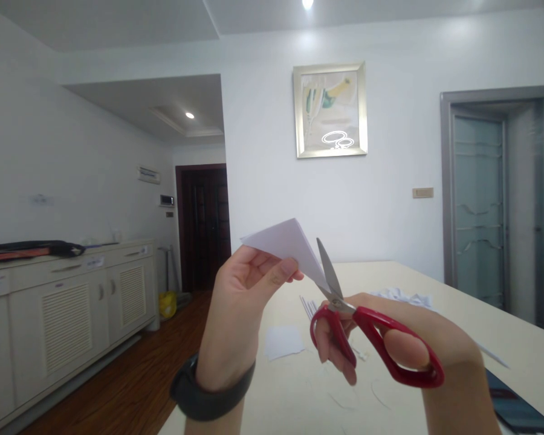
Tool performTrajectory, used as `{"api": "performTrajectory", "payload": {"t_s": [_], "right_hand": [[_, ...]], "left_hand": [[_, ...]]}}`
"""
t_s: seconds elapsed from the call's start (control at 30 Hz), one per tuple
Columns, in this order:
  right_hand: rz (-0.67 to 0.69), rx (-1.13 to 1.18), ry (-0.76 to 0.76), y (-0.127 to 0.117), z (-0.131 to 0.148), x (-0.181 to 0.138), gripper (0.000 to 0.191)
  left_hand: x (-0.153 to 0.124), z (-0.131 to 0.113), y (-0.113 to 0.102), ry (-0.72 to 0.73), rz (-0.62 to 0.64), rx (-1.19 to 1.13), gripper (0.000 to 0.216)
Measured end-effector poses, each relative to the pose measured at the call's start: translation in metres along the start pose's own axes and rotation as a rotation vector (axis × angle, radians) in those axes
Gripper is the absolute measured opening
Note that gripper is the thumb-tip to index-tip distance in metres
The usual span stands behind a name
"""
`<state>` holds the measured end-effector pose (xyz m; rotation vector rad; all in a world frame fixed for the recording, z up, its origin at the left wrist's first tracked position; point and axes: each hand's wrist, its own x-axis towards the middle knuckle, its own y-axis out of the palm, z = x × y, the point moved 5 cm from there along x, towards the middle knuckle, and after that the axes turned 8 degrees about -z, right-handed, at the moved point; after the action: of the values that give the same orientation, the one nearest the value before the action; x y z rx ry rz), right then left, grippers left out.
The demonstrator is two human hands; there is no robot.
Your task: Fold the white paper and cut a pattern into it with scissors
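Observation:
My left hand [258,275] pinches a folded piece of white paper [283,241] between thumb and fingers, holding it up above the table. My right hand [403,347] has thumb and fingers through the red handles of a pair of scissors [333,278]. The blades are spread and point upward, with the paper's lower right corner between them near the pivot. Whether the blades are cutting into the paper I cannot tell. A dark band [213,389] circles my left wrist.
On the pale table [390,275] lie a white paper sheet [283,341], a pile of crumpled white scraps [403,296], several thin sticks [307,307] and a dark phone-like slab [519,402]. A white cabinet [72,326] stands at the left along the wall.

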<state>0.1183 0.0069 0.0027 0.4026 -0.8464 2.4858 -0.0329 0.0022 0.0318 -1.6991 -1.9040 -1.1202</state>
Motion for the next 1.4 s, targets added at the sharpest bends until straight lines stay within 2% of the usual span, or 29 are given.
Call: {"api": "performTrajectory", "payload": {"t_s": [0.67,1.0,1.3,1.4], "right_hand": [[0.012,0.006,0.000,-0.0004,-0.0003,-0.0007,0.077],[0.024,-0.023,-0.039,0.0028,0.0012,-0.0001,0.078],[-0.023,0.019,-0.043,0.0000,0.0001,0.0000,0.077],[-0.040,0.026,-0.003,0.0002,0.0013,-0.0016,0.074]], "left_hand": [[-0.0011,-0.0026,0.0005,0.019,-0.042,0.012,0.013],[0.0001,-0.0013,-0.0008,0.027,-0.017,0.005,0.010],[-0.0008,-0.0012,-0.0020,0.032,-0.065,-0.002,0.011],[-0.0007,-0.0006,-0.0006,0.030,-0.053,-0.011,0.010]]}}
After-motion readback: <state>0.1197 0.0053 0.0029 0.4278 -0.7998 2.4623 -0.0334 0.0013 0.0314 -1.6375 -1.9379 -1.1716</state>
